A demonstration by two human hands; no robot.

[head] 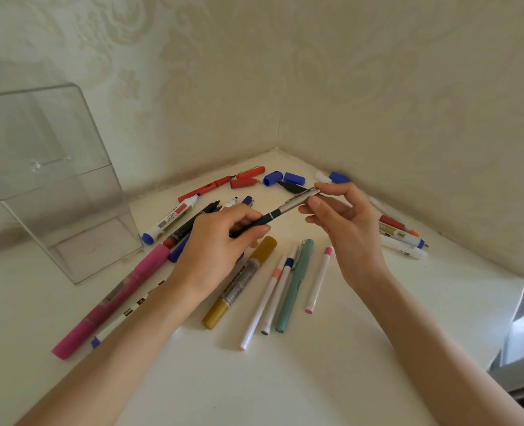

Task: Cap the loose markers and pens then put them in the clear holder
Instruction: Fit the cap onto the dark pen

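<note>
Capping the dark pen (pixel 263 219), held above the bench (pixel 285 379), right of the clear holder (pixel 54 179).
My left grip (pixel 220 238) curls round its barrel, my right grip (pixel 343 216) pinches the silver cap (pixel 297 202); I'd keep both in line and push straight until it seats.

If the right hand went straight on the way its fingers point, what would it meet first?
Probably the left hand: the right hand points leftward along the pen both hold, with nothing else between them, though depth is unclear.
</note>
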